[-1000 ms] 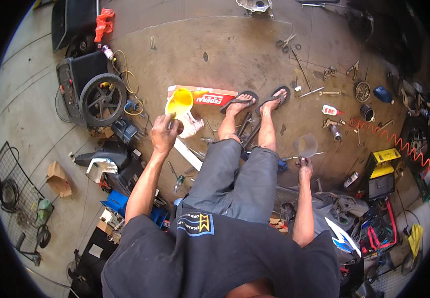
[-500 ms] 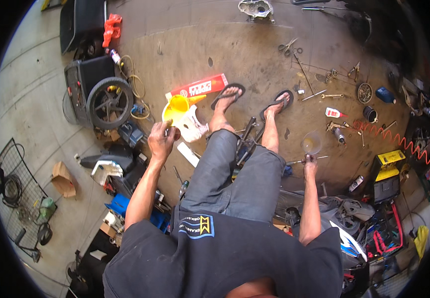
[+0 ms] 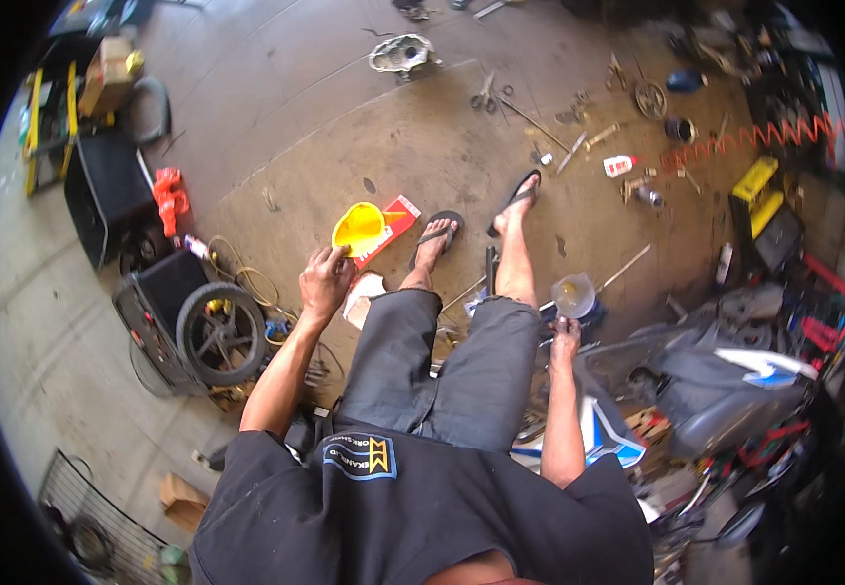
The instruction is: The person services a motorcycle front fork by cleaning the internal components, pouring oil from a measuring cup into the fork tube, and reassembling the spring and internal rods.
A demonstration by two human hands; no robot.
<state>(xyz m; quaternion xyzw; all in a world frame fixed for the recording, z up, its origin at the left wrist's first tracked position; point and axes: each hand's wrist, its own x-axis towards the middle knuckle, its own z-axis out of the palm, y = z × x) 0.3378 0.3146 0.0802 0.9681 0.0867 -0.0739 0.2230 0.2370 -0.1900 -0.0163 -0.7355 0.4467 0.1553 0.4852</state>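
Out over the brown floor (image 3: 295, 161), on the far left of your knees, here's your left hand (image 3: 326, 281) with its fingers pinched narrow on the near rim of a yellow funnel (image 3: 358, 230); the spout points off to the right. Over on the right, your right hand (image 3: 566, 341) has its fingers closed on the near side of a clear cup (image 3: 574, 292), and there's something yellowish in it, though you can't tell from here how much. Watch that pinch! One edge is all you've got, so a bump or slick fingertips could let the funnel twist or drop, maybe onto the red box (image 3: 398, 224) beyond it. And the cup: those fingers look grimy, so a loose hold or a tilt could slop whatever's inside, down by your right leg. Underfoot, mind it: your left foot (image 3: 434, 239) stands just beside that box, and a long thin rod (image 3: 627, 265) lies to the right of the cup; one careless step on either could upset your balance. A pale rag (image 3: 362, 298) sits near your left knee.
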